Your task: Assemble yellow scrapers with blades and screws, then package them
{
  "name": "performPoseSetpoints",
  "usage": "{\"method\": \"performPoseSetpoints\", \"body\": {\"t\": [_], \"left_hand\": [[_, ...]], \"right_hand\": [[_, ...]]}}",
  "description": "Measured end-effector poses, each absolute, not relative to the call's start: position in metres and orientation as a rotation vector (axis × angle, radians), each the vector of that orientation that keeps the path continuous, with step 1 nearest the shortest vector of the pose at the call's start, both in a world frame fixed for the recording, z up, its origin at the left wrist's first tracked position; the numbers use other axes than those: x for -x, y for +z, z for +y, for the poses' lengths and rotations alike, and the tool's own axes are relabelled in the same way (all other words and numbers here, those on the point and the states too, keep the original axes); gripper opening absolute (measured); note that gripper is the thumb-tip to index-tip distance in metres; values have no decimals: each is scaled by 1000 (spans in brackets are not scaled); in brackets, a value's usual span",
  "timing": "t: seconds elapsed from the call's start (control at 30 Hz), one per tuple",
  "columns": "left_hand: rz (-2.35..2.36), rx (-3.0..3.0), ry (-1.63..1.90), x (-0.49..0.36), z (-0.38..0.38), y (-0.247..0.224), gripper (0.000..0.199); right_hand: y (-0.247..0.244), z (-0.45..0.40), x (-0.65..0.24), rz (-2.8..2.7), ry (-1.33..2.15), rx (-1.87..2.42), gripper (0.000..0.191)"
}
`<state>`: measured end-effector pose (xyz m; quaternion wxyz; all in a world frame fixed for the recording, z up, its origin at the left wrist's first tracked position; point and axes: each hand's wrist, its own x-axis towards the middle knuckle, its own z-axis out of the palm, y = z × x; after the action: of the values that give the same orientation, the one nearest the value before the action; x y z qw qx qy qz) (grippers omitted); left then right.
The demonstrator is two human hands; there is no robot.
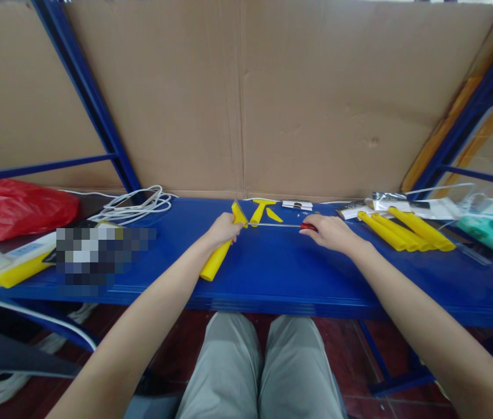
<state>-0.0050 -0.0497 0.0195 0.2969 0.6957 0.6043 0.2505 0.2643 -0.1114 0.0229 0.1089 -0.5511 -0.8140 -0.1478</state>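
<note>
My left hand (224, 231) is closed around a yellow scraper (216, 262) near its head, with its tubular handle slanting toward the front of the blue table (272, 279). In my right hand (327, 231) is a screwdriver (279, 225) with a red handle, my fingers wrapped round it. Its long thin shaft points left, and its tip meets the scraper's head; the exact contact is too small to make out. Just behind lie another yellow scraper (258, 213) and a loose yellow piece (275, 215). Several tiny bits (302, 214) lie near a small white-and-black packet (297, 205).
Several yellow handles (403, 233) lie at the right beside plastic packets (360, 208) and a green pack (490, 233). Coiled white cable (141, 205) and a red plastic bag (19, 208) are at the left. Cardboard (316, 105) stands behind, between blue frame posts (84, 93).
</note>
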Motion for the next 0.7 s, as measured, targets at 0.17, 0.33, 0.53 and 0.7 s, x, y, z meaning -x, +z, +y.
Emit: {"method": "performPoseSetpoints", "body": {"t": [0.17,0.33,0.53,0.7], "left_hand": [[1624,-1812,658,4,-52,21,12],[1623,-1818,648,3,-54,22,14],[1650,-1837,625,3,-54,23,13],[1635,-1833,641,3,-54,22,15]], "right_hand": [[14,-105,-267,-2445,-162,1568,18],[10,-101,-271,-2397,-110,1560,15],[16,-107,-264,-2414,-158,1655,18],[10,-101,-267,-2399,-91,1590,19]]}}
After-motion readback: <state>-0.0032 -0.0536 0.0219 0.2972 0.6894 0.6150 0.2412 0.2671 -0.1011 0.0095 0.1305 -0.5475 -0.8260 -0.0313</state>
